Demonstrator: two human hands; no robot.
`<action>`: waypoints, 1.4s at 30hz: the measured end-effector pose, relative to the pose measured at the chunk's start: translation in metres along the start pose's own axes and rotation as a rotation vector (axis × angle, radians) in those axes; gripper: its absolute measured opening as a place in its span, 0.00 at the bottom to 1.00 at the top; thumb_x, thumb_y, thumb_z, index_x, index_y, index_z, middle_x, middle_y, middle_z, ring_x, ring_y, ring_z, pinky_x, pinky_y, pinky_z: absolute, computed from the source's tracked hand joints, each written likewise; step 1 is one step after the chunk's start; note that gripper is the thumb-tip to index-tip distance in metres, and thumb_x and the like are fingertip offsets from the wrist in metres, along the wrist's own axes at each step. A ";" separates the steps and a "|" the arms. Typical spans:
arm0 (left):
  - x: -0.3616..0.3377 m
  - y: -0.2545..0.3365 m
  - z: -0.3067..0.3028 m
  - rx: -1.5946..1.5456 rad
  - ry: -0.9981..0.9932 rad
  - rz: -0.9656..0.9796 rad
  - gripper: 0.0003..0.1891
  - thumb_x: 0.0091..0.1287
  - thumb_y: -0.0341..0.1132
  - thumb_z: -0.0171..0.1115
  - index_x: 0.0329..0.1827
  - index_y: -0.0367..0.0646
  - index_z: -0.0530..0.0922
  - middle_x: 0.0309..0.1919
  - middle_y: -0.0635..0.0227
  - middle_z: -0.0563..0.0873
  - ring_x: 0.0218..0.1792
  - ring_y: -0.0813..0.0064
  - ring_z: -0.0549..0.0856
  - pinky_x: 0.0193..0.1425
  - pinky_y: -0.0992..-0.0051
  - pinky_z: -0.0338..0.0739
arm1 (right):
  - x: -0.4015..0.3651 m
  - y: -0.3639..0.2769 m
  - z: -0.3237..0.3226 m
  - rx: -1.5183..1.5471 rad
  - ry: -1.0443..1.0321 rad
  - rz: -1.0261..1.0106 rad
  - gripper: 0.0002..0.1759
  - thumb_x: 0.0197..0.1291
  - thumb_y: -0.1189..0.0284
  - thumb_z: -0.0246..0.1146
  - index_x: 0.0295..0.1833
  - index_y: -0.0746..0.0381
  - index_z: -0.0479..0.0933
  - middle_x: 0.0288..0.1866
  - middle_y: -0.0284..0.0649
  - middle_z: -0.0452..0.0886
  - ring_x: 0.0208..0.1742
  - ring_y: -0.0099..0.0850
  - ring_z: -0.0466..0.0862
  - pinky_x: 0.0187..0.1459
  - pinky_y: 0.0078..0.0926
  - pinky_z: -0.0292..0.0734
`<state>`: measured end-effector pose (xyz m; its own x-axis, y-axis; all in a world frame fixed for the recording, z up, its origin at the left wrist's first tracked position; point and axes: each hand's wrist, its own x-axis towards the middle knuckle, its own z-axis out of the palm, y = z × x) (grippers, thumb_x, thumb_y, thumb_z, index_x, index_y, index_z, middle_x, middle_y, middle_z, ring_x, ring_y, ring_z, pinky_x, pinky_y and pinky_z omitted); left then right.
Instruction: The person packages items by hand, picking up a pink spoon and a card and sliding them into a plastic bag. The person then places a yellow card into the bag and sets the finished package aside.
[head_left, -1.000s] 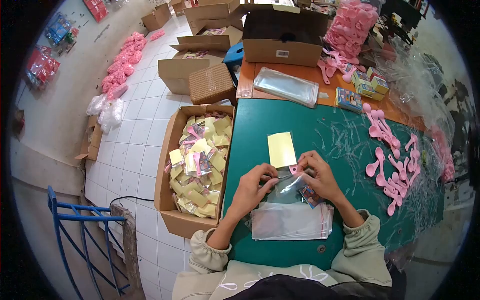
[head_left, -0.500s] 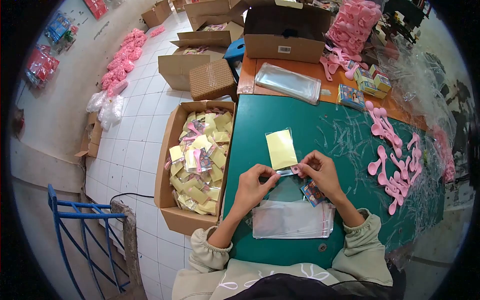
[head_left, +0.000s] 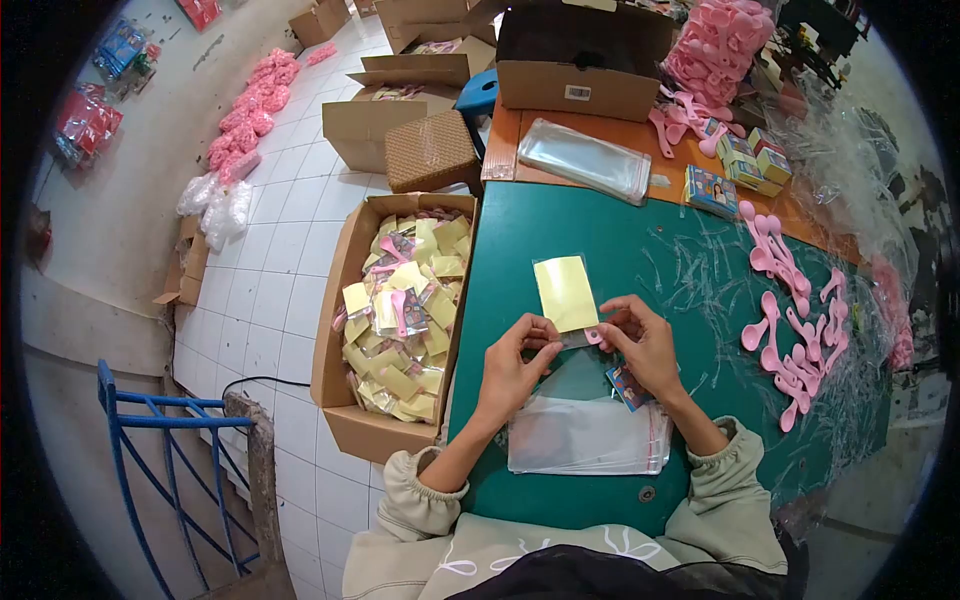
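A small clear plastic bag with a yellow card (head_left: 566, 293) in it is held above the green table, its lower edge toward me. The end of a pink spoon (head_left: 594, 337) shows at the bag's lower right corner. My left hand (head_left: 518, 368) is closed, thumb and fingers pinching the bag's lower left edge. My right hand (head_left: 643, 350) pinches the lower right corner beside the spoon end. Under my right wrist lies a printed picture card (head_left: 627, 388), partly hidden. A stack of flat clear bags (head_left: 588, 436) lies nearer to me.
At my left stands an open carton (head_left: 384, 446) full of packed bags with yellow cards. Loose pink spoons (head_left: 795, 350) and plastic strips lie on the right of the green table (head_left: 500, 250). More clear bags (head_left: 583, 160), card stacks (head_left: 710, 190) and a cardboard box (head_left: 575, 93) are farther back.
The bag's lower edge now lies flatter, and my left fingers have curled closer together at it. My right hand stays at the spoon end. The whole view has shifted slightly.
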<state>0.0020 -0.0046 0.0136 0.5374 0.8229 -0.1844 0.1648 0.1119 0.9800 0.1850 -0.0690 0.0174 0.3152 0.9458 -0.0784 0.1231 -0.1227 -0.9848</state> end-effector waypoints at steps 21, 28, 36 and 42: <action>-0.022 -0.003 -0.142 0.804 0.730 0.303 0.16 0.63 0.26 0.58 0.55 0.36 0.74 0.44 0.60 0.80 0.46 0.71 0.81 0.46 0.75 0.77 | -0.057 -0.022 -0.197 -1.043 0.174 -0.093 0.13 0.48 0.85 0.58 0.41 0.64 0.77 0.36 0.45 0.77 0.36 0.39 0.78 0.42 0.32 0.73; -0.014 0.017 -0.009 0.813 0.176 0.480 0.09 0.60 0.32 0.63 0.40 0.39 0.77 0.39 0.59 0.79 0.38 0.59 0.81 0.42 0.69 0.76 | -0.051 0.016 -0.206 -1.173 0.194 -0.152 0.14 0.44 0.86 0.57 0.41 0.66 0.75 0.40 0.46 0.72 0.42 0.42 0.74 0.44 0.34 0.70; -0.006 0.003 0.021 0.780 -0.027 0.515 0.11 0.57 0.31 0.64 0.37 0.38 0.72 0.35 0.60 0.76 0.39 0.62 0.79 0.40 0.68 0.75 | -0.029 -0.041 -0.176 -0.732 0.282 -0.425 0.08 0.65 0.74 0.51 0.46 0.65 0.70 0.40 0.43 0.74 0.41 0.35 0.76 0.45 0.29 0.71; -0.003 0.008 0.012 0.058 -0.197 0.163 0.10 0.65 0.28 0.57 0.43 0.39 0.65 0.36 0.59 0.83 0.37 0.76 0.83 0.41 0.78 0.77 | -0.005 -0.067 -0.110 -0.413 -0.084 0.074 0.08 0.64 0.73 0.53 0.46 0.65 0.70 0.39 0.43 0.77 0.36 0.29 0.79 0.42 0.28 0.75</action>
<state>0.0118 -0.0132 0.0213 0.7107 0.7023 -0.0415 0.1075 -0.0501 0.9929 0.2786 -0.0981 0.1012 0.2615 0.9490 -0.1759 0.4748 -0.2852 -0.8326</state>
